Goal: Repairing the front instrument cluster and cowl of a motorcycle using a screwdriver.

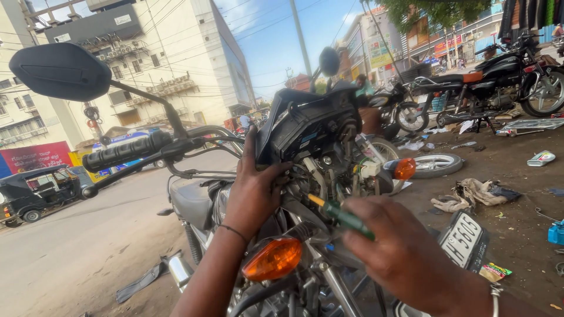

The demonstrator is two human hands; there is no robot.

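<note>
I stand at the front of a motorcycle whose headlight is off, with wires and brackets bare. My left hand (254,191) presses against the back of the black instrument housing (308,126), fingers spread on its left edge. My right hand (405,252) is closed around a green-handled screwdriver (343,217) whose yellow end points up left into the exposed bracket area. An orange turn signal (273,258) sits just below my left wrist. A second orange turn signal (404,168) sticks out on the right. The left handlebar grip (126,151) and a black mirror (59,71) reach out to the left.
A number plate (464,239) hangs low on the right. Rags (470,192), a loose wheel (435,165) and scattered parts lie on the dirt ground. Other motorcycles (499,79) are parked at the back right. A road with a small black three-wheeler (35,191) runs on the left.
</note>
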